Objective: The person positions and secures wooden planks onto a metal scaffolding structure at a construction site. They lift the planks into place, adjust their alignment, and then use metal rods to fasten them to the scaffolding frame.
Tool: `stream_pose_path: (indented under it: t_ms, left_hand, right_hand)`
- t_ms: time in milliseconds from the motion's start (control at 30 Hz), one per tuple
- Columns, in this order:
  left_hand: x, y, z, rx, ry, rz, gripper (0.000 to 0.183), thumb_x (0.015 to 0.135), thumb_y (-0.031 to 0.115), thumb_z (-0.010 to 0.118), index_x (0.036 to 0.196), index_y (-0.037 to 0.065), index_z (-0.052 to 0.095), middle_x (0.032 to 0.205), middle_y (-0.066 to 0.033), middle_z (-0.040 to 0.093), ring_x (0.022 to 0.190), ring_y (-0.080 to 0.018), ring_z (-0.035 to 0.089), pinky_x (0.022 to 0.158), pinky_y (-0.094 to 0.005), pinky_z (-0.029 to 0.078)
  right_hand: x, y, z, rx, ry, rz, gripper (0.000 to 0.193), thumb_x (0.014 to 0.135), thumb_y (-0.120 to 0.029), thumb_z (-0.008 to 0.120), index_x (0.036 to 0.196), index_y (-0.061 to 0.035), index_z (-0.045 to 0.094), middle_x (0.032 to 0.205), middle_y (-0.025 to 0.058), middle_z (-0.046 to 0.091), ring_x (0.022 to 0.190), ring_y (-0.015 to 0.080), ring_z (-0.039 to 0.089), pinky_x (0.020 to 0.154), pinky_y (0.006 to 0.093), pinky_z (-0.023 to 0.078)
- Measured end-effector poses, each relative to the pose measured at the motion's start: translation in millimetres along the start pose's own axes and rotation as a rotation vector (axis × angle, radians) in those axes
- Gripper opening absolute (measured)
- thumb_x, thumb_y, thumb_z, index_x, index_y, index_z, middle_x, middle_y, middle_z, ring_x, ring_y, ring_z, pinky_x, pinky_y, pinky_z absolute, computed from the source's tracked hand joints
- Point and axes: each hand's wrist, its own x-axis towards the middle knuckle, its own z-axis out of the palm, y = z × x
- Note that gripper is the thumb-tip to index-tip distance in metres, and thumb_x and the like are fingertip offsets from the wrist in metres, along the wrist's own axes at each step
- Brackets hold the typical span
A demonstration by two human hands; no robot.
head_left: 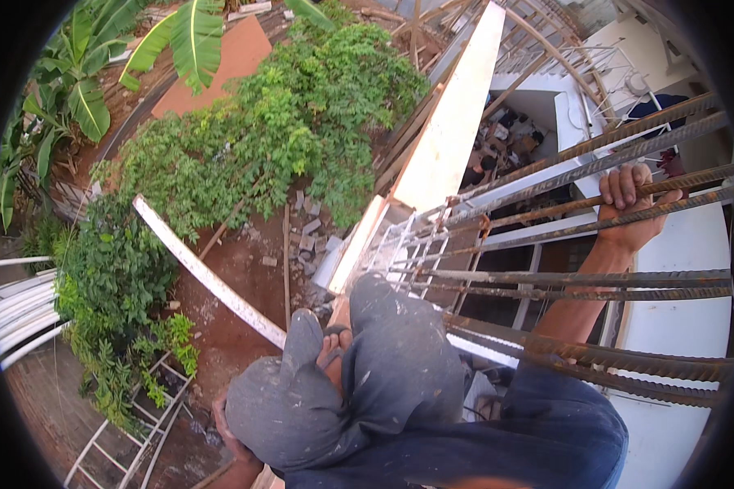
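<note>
At right, I have the right hand [633, 213] clamped on the rusty bars [701, 177], fingers curled. Near left, the left hand [232, 432] is beside the grey trousers [408, 346]; I cannot tell its fingers' state.

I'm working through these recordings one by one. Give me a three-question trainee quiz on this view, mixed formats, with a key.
1. What does the right hand grip?
A) A ladder
B) Rusty ribbed bars
C) A brick

2. True or false: the left hand is up on those same bars.

3. Fill in: the large broad leaves show at the picture's upper ____.

Key:
1. B
2. False; it is low down beside the grey trousers, partly hidden.
3. Left
</note>
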Motion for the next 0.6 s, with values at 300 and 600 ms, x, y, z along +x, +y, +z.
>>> stream_pose_path:
  t_ms: [300, 600]
  left_hand:
    - [-17, 5, -4, -0.254, 0.115, -0.160, 0.075, 0.091, 0.064, 0.038, 0.115, -0.006, 0.050, 0.117, -0.0194, 0.055, 0.106, -0.0290, 0.057, 0.093, -0.0421, 0.045]
    - [-103, -25, -72, -0.230, 0.076, -0.288, 0.083, 0.090, 0.071, 0.022, 0.107, -0.004, 0.054, 0.112, -0.0153, 0.055, 0.101, -0.0248, 0.056, 0.093, -0.0374, 0.042]
  right_hand:
    - [16, -19, -34, -0.057, -0.045, 0.108, 0.056, 0.084, -0.059, 0.042, 0.076, -0.0035, 0.046, 0.059, 0.0016, 0.034, 0.056, 0.0125, 0.032, 0.056, 0.0271, 0.030]
    - [23, -27, -36, -0.047, 0.021, 0.156, 0.038, 0.075, -0.046, 0.046, 0.067, -0.0091, 0.042, 0.055, 0.0022, 0.035, 0.053, 0.0134, 0.035, 0.058, 0.0291, 0.031]
